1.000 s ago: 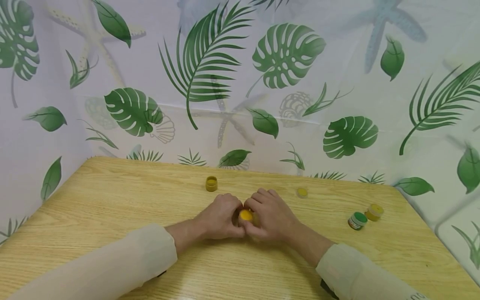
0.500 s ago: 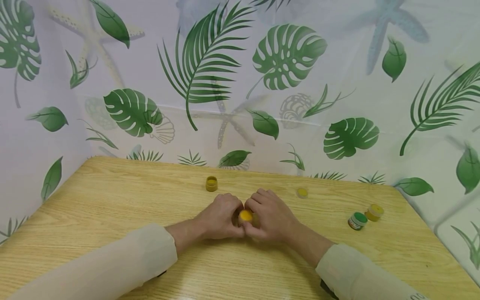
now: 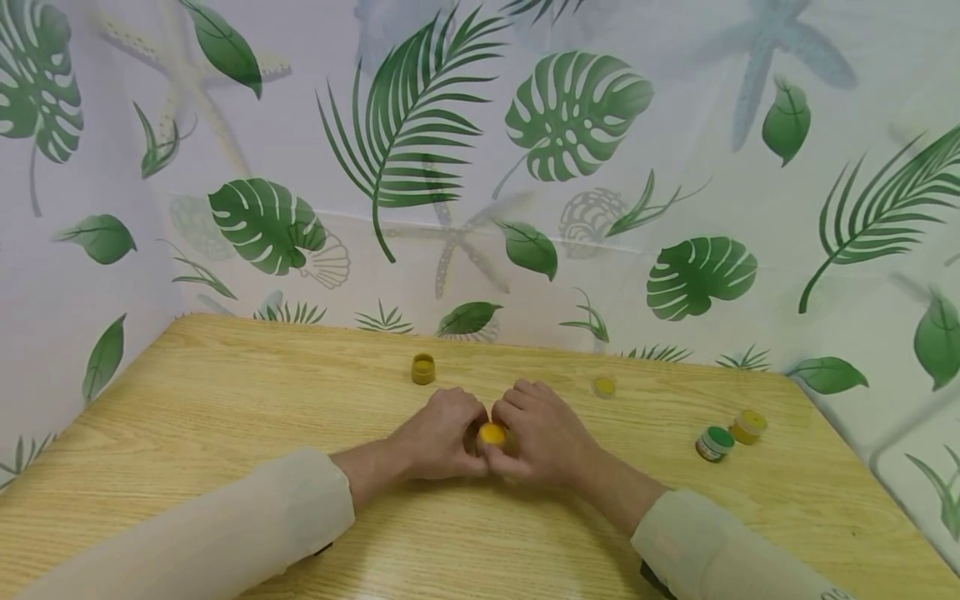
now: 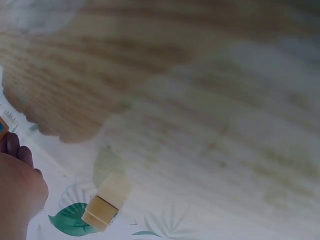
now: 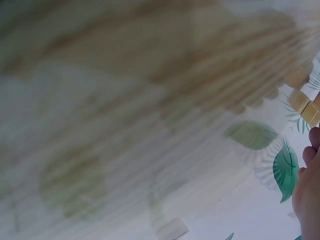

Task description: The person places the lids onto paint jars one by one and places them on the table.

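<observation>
You have both hands on one small pot with an orange-yellow top [image 3: 492, 432], low over the near middle of the table [image 3: 225, 408]. Your left hand [image 3: 441, 435] curls its grip round one side, and your right hand [image 3: 542, 433] grips the other, thumb at the front. Whether that top is a cap or bare contents, you cannot tell from here.

The handling looks midway: this pot is not yet released. Behind your left hand, a mustard pot [image 3: 423, 369] stands upright and looks uncapped; a flat yellow disc [image 3: 604, 387], perhaps its lid, lies well apart from it, so capping that one seems left. Off to the right, a green-topped jar [image 3: 715, 443] and a yellow jar [image 3: 748, 426] look closed, needing nothing obvious.
</observation>
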Motion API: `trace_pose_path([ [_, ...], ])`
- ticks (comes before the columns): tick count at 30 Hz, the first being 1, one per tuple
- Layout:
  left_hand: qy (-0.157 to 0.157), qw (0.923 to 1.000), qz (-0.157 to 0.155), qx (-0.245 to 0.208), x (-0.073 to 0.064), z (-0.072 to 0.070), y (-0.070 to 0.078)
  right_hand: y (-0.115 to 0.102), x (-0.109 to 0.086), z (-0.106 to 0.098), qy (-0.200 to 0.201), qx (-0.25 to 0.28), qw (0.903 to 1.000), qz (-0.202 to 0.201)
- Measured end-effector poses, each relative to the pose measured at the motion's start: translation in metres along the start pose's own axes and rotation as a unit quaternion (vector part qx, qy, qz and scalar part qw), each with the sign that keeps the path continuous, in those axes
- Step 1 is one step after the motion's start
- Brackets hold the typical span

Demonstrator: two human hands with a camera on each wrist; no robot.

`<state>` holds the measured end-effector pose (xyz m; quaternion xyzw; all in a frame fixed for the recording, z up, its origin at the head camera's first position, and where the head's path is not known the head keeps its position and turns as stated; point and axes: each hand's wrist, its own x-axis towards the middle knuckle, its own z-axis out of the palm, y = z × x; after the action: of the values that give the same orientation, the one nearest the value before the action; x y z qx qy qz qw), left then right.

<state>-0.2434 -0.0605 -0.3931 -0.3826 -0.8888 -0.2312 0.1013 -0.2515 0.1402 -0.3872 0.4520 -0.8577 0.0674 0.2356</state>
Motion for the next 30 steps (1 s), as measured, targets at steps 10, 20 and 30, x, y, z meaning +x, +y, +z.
trace_pose_path([
  [10, -0.011, 0.9999, -0.011, -0.007, -0.0007, 0.0031, -0.0004, -0.0003, -0.0027, 0.0019, 0.001, -0.029, 0.9995, 0.010],
  [20, 0.001, 0.9999, -0.006, -0.012, -0.0018, 0.0026, -0.0001, -0.0008, -0.0029, 0.0030, 0.012, -0.014, 0.9998, 0.002],
  [30, -0.002, 0.9999, -0.009, -0.007, -0.0011, 0.0015, 0.0001, 0.0000, -0.0028, 0.0041, 0.007, -0.015, 0.9999, 0.002],
])
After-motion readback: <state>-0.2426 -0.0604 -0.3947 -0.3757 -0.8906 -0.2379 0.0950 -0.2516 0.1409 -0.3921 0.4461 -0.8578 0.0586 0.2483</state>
